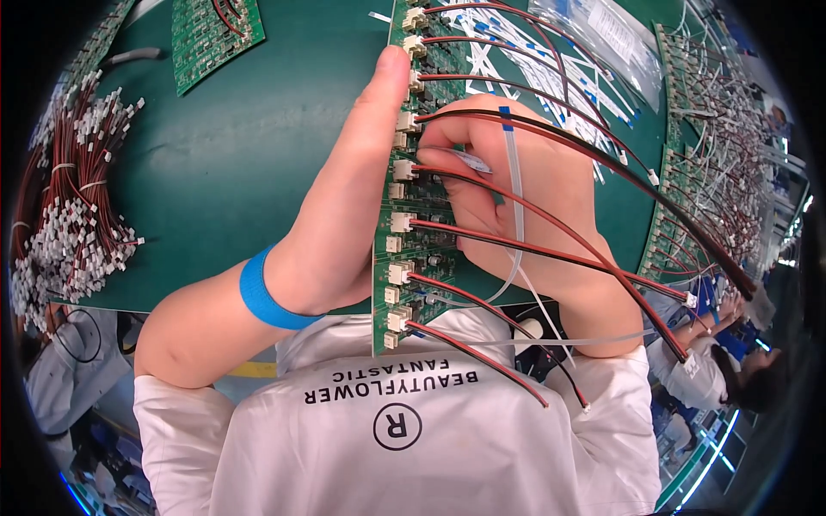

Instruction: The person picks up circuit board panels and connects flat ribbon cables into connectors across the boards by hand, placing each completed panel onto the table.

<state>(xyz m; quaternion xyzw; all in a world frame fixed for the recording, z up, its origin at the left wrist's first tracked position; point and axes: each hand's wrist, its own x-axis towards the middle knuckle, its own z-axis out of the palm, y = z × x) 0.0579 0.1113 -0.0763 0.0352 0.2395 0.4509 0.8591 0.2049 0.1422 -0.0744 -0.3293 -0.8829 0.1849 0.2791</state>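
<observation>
A long green circuit board [437,260] stands on edge before me, lined with white connectors. Red-and-black wire pairs [525,247] run from several of these to the right. My left hand [348,193] presses along the board's left edge, one finger stretched upward; its other fingers are hidden. On the board's right side, the fingers of my right hand [538,168] are closed in a pinch near its face, with a pale flat strip [471,161], apparently ribbon cable, between them. A flat ribbon cable [517,193] with a blue end loops over that hand.
Bundled wires with white plugs [82,206] lie at the left of the green table [249,129]. Another circuit board [215,43] is at the far left. Loose white ribbon cables [551,64] and a clear plastic bag [611,39] lie beyond my right hand. Wired boards [680,155] line the right.
</observation>
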